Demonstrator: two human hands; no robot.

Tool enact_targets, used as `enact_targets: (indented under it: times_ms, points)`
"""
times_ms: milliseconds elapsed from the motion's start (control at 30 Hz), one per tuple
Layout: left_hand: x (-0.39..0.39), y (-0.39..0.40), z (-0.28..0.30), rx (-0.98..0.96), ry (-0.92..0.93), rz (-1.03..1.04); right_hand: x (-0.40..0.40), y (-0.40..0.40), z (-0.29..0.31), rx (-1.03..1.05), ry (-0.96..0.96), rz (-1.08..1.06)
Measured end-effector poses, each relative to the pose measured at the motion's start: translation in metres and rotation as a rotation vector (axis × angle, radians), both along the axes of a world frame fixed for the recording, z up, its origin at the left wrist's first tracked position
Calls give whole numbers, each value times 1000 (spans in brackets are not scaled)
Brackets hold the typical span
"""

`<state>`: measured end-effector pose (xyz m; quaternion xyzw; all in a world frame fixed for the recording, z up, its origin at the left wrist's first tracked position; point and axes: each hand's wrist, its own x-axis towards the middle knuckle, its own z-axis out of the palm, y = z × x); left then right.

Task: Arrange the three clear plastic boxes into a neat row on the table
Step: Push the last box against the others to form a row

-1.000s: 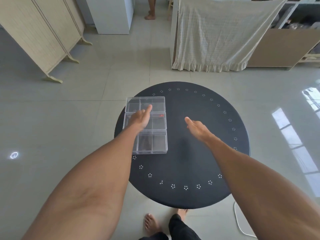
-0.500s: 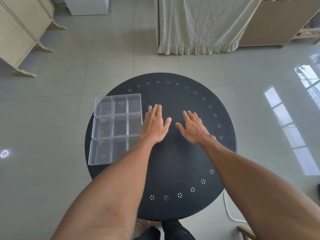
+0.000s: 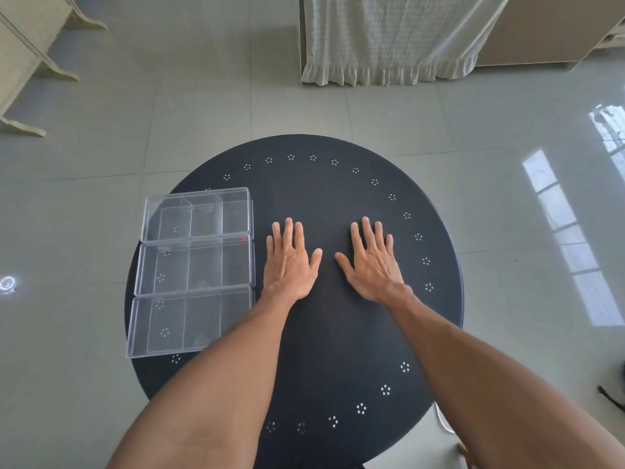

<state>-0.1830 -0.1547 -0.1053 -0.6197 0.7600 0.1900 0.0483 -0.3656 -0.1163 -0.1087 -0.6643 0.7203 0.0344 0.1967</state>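
Three clear plastic boxes with inner dividers lie side by side in a column along the left edge of the round black table (image 3: 338, 333): the far box (image 3: 198, 214), the middle box (image 3: 195, 264) and the near box (image 3: 189, 321). They touch each other, and their left ends overhang the table rim. My left hand (image 3: 289, 262) rests flat, palm down, fingers spread, just right of the middle box and apart from it. My right hand (image 3: 372, 260) lies flat in the same way at the table's centre. Neither hand holds anything.
A cream curtain (image 3: 389, 38) hangs over a cabinet beyond the table. A folding screen's feet (image 3: 30, 79) stand on the tiled floor at far left. A white cable (image 3: 443, 424) lies on the floor at the near right of the table.
My left hand has come off the boxes and moved right; both hands have settled flat on the table with fingers spread. The view has tilted down and shifted so that the boxes sit further left.
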Motion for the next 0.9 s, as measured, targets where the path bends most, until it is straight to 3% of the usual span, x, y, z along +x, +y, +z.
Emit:
enact_targets:
  times_ms: [200, 900]
  points:
    - [5, 5, -18, -23, -101, -49, 0, 5, -15, -34, 38, 21]
    - [13, 7, -37, -85, -100, -74, -1, 10, -34, -134, 96, 24]
